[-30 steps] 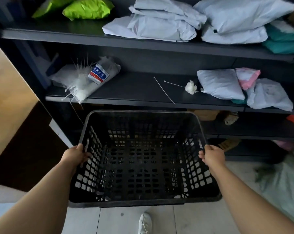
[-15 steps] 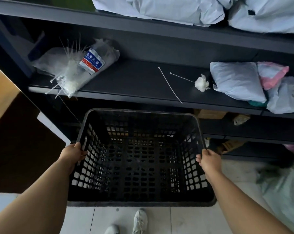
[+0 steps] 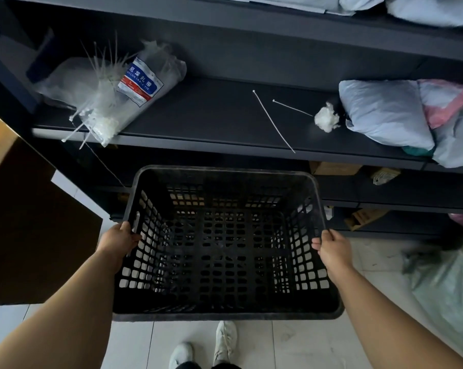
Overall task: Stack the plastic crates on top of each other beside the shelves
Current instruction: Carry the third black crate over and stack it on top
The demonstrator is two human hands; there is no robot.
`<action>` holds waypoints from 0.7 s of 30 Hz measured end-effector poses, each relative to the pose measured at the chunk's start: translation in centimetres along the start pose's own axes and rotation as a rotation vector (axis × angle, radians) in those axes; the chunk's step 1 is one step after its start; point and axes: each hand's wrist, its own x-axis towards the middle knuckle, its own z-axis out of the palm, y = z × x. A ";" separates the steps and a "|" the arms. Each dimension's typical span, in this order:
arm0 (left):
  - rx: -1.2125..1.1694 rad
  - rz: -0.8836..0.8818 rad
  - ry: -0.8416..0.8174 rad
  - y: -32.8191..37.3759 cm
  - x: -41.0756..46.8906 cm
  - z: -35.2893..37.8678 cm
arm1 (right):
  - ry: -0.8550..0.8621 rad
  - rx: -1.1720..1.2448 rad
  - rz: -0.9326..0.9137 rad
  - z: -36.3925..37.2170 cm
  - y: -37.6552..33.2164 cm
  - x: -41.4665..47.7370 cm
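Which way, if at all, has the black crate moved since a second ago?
Yes, slightly downward. The black crate, gripped by the left hand and right hand, now has its far rim further below the front edge of the middle shelf.

The one head view looks out from the person's head, forward and steeply down, its wide lens bowing the edges. It faces the dark shelves [image 3: 211,115] at 12 o'clock, near enough that they fill the upper half. The black crate [image 3: 225,315] sits close below centre, the left hand [image 3: 118,242] on its rim at 9 o'clock and the right hand [image 3: 334,251] at 3 o'clock. White shoes [image 3: 225,339] on the tiled floor [image 3: 305,342] at 6 o'clock lie almost under the lens.
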 end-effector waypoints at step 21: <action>0.965 0.615 -0.146 -2.8 -7.8 -1.8 | -0.298 -0.932 -0.457 -2.3 2.0 -9.5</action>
